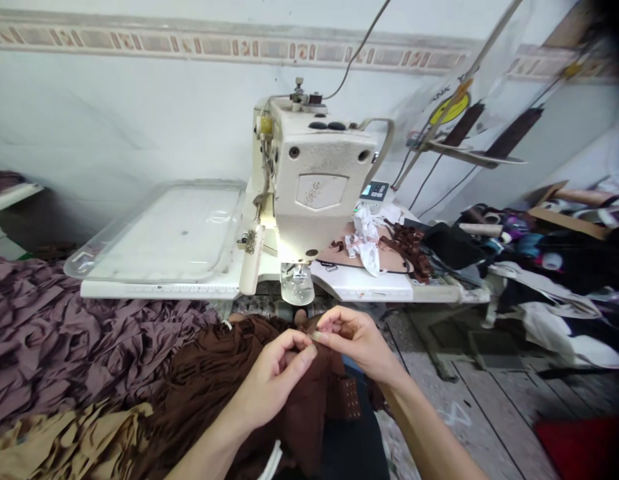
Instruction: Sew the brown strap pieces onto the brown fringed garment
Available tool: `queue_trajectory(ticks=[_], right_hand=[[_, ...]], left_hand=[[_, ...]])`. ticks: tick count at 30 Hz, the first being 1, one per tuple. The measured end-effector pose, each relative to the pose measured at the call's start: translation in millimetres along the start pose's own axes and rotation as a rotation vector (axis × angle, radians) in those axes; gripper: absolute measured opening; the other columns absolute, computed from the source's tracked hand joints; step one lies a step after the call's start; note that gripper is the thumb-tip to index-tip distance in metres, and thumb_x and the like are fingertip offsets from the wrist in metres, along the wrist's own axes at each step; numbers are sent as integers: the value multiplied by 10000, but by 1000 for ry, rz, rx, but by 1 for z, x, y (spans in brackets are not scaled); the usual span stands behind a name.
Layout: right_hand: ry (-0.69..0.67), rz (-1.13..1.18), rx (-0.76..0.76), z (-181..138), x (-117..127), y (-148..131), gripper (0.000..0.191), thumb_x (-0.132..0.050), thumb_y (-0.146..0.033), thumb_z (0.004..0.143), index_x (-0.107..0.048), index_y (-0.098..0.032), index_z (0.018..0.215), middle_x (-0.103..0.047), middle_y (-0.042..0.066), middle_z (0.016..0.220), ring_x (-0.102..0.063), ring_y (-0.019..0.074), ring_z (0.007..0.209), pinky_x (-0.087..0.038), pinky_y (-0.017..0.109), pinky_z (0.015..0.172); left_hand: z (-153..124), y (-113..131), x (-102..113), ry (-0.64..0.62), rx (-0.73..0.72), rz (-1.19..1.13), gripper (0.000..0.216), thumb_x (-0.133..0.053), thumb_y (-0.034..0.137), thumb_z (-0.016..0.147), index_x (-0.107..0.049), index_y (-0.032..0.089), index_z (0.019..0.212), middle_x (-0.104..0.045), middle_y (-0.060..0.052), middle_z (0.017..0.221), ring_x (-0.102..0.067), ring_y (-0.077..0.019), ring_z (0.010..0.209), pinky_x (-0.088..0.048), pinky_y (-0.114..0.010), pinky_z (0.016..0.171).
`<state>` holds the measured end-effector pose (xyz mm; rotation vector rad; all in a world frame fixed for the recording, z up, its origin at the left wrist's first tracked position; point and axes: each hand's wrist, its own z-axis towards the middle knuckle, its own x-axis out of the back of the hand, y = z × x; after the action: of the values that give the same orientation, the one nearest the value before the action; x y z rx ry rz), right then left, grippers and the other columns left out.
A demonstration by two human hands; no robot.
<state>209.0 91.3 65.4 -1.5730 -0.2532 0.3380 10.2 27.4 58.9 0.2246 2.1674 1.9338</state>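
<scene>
fabric (303,417) of dark brown colour, lying in a heap over the lap (359,447), in front of the sewing machine (314,167). left hand (270,381) over this fabric, in front of the sewing machine, with thumb bent near to forefinger. right hand (356,339) just beside, bent in the same manner, with fingertips of both almost meeting. cannot tell if pinching the fabric's edge; too small to see. left of the sewing machine, on the white table (159,291), a clear tray (159,233); lower on that side, mauve cloth (39,330) in a pile. right of the sewing machine, white scraps (366,237) and brown scraps (410,245).
</scene>
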Motion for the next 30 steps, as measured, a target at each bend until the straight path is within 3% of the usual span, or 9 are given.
queue_trajectory(ticks=[5, 8, 10, 14, 16, 18, 22, 26, 30], right_hand=[[-88, 3, 3, 1, -3, -1, 295, -883, -392, 839, -828, -204, 1059, -713, 14, 769, -609, 153, 648, -489, 276, 609], [-72, -91, 81, 4, -6, -5, 203, -844, -405, 868, -828, -203, 881, -698, 21, 743, -587, 164, 662, -446, 282, 600], [-10, -103, 113, 9, -9, -10, 258, -834, -438, 872, -782, -206, 770, -669, 15, 695, -568, 165, 627, -420, 287, 576], [178, -96, 207, 29, -10, -14, 278, -819, -467, 882, -769, -210, 788, -680, 19, 701, -586, 177, 625, -441, 303, 594], [242, -131, 279, 42, -8, -10, 264, -817, -457, 883, -786, -208, 798, -730, 45, 790, -619, 197, 695, -470, 318, 643], [251, -103, 278, 54, -7, -3, 264, -842, -460, 858, -788, -207, 805, -750, 53, 832, -638, 210, 739, -492, 328, 680], [266, 117, 134, 71, -7, 9, 334, -908, -483, 784, -731, -202, 816, -700, 1, 761, -599, 172, 694, -483, 298, 674], [365, 234, 108, 79, -13, 12, 420, -913, -554, 763, -709, -202, 870, -649, -32, 740, -539, 148, 654, -440, 271, 628], [418, 245, 86, 70, -22, 25, 456, -792, -667, 867, -712, -219, 885, -688, -2, 799, -595, 193, 741, -475, 294, 697]], left_hand=[[-2, 4, 4, 61, -55, 186, 348, -645, 476, 1027, -743, 168, 897, -691, -24, 810, -595, -154, 739, -472, -258, 701], [-2, 7, 8, 122, -149, 367, 300, -652, 411, 1032, -761, 185, 868, -720, -21, 794, -629, -155, 712, -487, -255, 683], [1, 12, 11, 166, -244, 458, 247, -649, 359, 1044, -766, 199, 897, -739, -16, 819, -666, -154, 723, -514, -246, 686], [14, 24, 19, 328, -590, 701, 211, -579, 185, 1078, -741, 215, 1210, -775, -67, 1129, -754, -192, 1040, -610, -274, 905], [23, 27, 24, 313, -805, 937, 359, -518, 92, 1080, -671, 206, 1384, -749, -102, 1311, -735, -207, 1184, -605, -313, 1022], [30, 27, 28, 227, -921, 1171, 438, -503, 80, 1085, -593, 195, 1498, -722, -115, 1415, -754, -209, 1157, -625, -320, 1014], [38, 20, 29, 210, -898, 1346, 479, -557, 198, 1096, -513, 178, 1573, -692, -133, 1477, -777, -231, 1134, -657, -334, 976], [42, 10, 17, 350, -831, 1364, 491, -549, 215, 1094, -497, 166, 1579, -666, -151, 1507, -752, -271, 1229, -669, -356, 968], [45, 3, 0, 477, -745, 1419, 519, -540, 216, 1093, -458, 149, 1601, -655, -165, 1519, -767, -284, 1202, -690, -337, 889]])
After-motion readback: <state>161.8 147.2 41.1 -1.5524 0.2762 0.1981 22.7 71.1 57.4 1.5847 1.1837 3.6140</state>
